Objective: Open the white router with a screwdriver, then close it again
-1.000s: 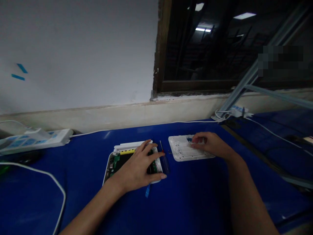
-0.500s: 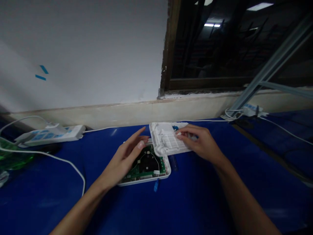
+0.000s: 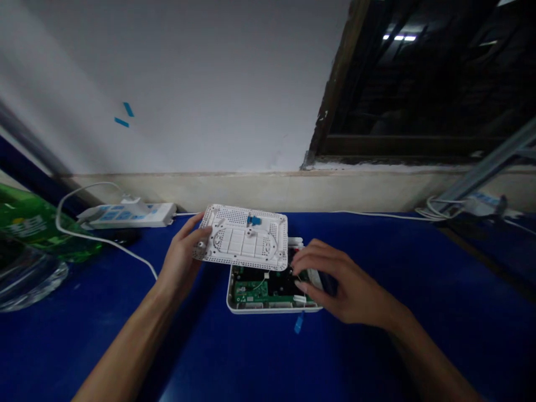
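Inside the white base [image 3: 268,310] sits a circuit board [image 3: 255,291], left hand [image 3: 182,259] gripping the lid [image 3: 243,237]

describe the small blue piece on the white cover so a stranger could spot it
On the blue bench top, the left hand holds up a white perforated plastic cover above an open casing with a green circuit board. Near the cover's top edge sits a small blue fitting, the only blue part on that panel, unlike the blue tag below the casing.

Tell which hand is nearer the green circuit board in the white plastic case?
Right hand: fingers over the board's right side. Left hand: farther left, holding a white perforated cover.
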`<state>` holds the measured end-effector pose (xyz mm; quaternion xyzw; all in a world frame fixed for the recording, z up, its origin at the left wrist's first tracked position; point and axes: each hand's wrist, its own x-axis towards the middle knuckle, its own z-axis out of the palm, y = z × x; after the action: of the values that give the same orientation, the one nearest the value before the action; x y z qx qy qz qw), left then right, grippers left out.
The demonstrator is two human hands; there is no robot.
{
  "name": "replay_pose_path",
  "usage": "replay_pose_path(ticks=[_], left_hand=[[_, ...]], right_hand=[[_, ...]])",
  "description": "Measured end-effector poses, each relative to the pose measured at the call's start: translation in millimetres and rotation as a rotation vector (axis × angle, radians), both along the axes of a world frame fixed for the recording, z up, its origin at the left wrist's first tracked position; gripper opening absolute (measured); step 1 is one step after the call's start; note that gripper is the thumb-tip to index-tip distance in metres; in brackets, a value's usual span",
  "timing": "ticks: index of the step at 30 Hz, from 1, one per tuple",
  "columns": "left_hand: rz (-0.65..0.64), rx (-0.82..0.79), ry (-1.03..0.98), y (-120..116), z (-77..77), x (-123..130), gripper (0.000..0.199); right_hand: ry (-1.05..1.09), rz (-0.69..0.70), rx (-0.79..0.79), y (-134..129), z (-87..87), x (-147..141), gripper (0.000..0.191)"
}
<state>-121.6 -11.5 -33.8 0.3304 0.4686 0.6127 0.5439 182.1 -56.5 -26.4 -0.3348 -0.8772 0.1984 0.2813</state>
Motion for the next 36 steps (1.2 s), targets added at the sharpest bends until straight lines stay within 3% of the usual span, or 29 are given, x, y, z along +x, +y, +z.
replay_pose_path(ticks=[4,6,11,15,21,26,30,36], left_hand=[[0.062,-0.002,0.01,2.3,-1.5,-6.4,0.053],[0.054,-0.001,0.01,2.8,-3.2,-4.5,0.052],[0.011,-0.01,0.034,2.8,-6.9,0.9,0.05],[-0.017,-0.014,0.036,0.7,-7.6,1.2,0.048],[-0.005,-0.002,0.038,0.5,-8.8,-1.9,0.048],[-0.036,0.001,0.07,0.5,-12.5,-1.3,0.047],[-0.083,0.011,0.103,-3.1,-13.3,3.1,0.045],[-0.124,0.002,0.108,-9.1,-9.3,10.3,0.044]], right_hand=[[-0.155,0.059,-0.278,-2.2,-7.6,7.7,0.035],[-0.178,0.051,-0.347,-1.9,-11.3,9.6,0.032],[-0.104,0.041,-0.353,4.6,-17.0,8.8,0.02],[0.076,0.064,-0.318,13.9,-23.3,2.8,0.017],[0.378,-0.262,-0.395,22.6,-33.5,-0.6,0.026],[0.49,-0.288,-0.456,26.3,-30.0,-4.9,0.027],[0.312,-0.344,-0.256,24.6,-24.0,-11.4,0.022],[-0.021,-0.445,0.428,22.7,-25.5,-18.6,0.017]])
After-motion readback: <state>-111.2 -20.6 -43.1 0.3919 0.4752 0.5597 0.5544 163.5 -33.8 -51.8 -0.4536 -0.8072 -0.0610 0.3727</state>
